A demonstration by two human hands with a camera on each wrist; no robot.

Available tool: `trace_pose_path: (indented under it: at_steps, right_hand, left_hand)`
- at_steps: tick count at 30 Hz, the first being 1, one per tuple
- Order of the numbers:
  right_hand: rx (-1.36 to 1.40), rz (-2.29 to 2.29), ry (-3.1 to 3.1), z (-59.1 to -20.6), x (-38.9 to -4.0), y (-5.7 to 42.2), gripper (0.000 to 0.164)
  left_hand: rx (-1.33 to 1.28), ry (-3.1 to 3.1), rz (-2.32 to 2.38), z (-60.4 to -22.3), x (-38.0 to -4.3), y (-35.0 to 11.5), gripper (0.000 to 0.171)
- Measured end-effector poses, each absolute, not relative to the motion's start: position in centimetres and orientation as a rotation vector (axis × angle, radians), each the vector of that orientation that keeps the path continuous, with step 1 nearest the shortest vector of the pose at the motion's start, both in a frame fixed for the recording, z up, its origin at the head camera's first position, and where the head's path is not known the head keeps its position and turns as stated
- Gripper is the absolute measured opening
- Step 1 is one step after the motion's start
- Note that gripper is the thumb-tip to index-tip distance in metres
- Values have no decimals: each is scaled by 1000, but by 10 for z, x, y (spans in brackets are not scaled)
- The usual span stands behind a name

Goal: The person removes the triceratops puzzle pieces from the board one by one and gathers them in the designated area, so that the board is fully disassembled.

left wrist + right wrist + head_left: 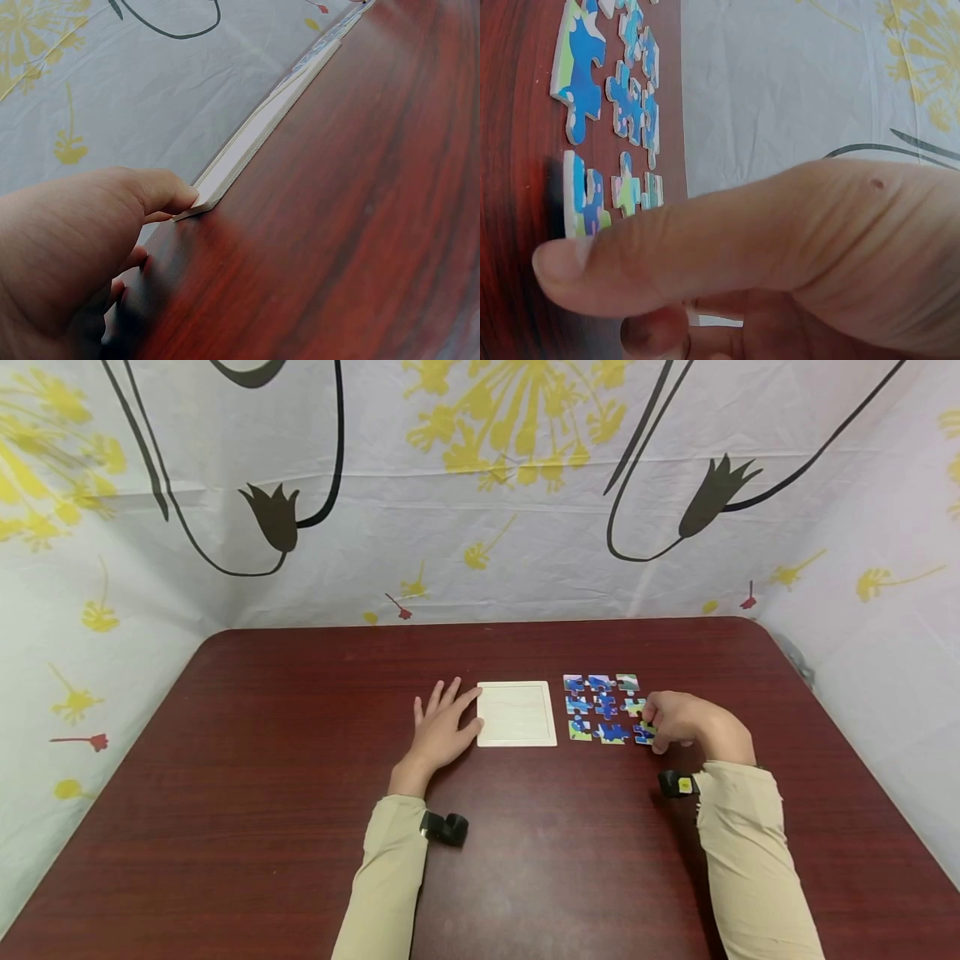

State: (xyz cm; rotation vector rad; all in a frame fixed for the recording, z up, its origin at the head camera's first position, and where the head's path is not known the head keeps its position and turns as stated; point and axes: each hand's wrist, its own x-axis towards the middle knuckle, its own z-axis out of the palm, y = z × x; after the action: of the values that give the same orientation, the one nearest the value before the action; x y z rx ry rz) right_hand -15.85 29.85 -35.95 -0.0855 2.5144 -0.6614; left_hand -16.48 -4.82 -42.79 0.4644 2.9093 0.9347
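Note:
In the head view my left hand (438, 739) lies at the left edge of a square, pale wooden puzzle tray (517, 714), fingers spread. Its thumb and index finger touch the rim; the left wrist view shows the thumb against the tray's corner (206, 196). To the right of the tray, several blue and green jigsaw pieces (605, 704) lie in spaced rows. At their near right corner, my right hand (686, 722) bends over one puzzle piece (642, 734), its thumb and fingers at the piece's right side. In the right wrist view the thumb hides part of that puzzle piece (581, 199).
Everything lies on a dark red-brown wooden table (300, 735) with rounded far corners. Behind it and at the sides hangs a white cloth (465, 527) printed with yellow and dark flowers. A black wrist strap (446, 828) with a camera is on the left sleeve.

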Motion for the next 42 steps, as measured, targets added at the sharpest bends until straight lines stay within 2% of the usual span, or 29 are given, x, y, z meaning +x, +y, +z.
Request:
trace_pose_path:
  at_steps: [9, 17, 21, 32, 42]
  right_hand:
    - [-97, -685, 2551, -358, -156, 303, 46]
    - [-160, -733, 2636, -350, -154, 308, 31]
    - [-126, -744, 2712, -348, -152, 309, 28]
    - [-82, -820, 2815, -342, -152, 312, 34]
    - [-98, -866, 2969, -344, -151, 317, 46]
  left_hand:
    - [456, 2906, 932, -428, -165, -48, 51]
    - [450, 2909, 922, -430, -165, -48, 52]
    - [447, 2909, 923, -431, -165, -50, 52]
    - [410, 2897, 1000, -429, -164, -54, 53]
    - [328, 2898, 1140, -431, -166, -49, 44]
